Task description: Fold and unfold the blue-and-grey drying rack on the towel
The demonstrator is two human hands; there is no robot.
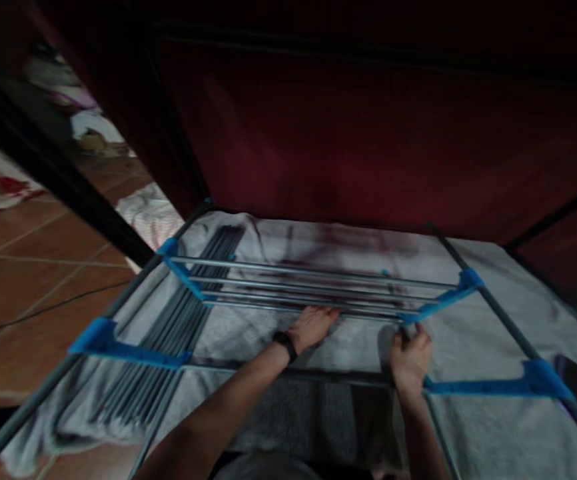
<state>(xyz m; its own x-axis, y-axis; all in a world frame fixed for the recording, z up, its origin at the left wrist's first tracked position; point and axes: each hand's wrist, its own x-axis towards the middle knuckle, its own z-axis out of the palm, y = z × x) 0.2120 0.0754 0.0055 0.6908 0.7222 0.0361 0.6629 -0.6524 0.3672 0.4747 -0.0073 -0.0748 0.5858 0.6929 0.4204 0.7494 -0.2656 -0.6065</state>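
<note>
A drying rack frame with grey metal tubes and blue plastic brackets stands over a cloth in front of me. My left hand (pixel 314 324), with a dark band at its wrist, reaches in from below. Its fingers lie over the nearest of the thin metal rods (pixel 258 306) that span the upper brackets. To its right, my right hand (pixel 411 359) closes around a dark metal tube (pixel 404 335) just under the upper right blue bracket (pixel 436 307). The fingers' undersides are hidden on both hands.
Several loose metal rods (pixel 163 340) lie in a bundle at the left on the pale cloth (pixel 268 340). A dark red panel (pixel 348 147) rises behind the frame. Dark posts (pixel 68 187) stand at the left, where a thin cable (pixel 48 308) crosses the tiled floor (pixel 13 287).
</note>
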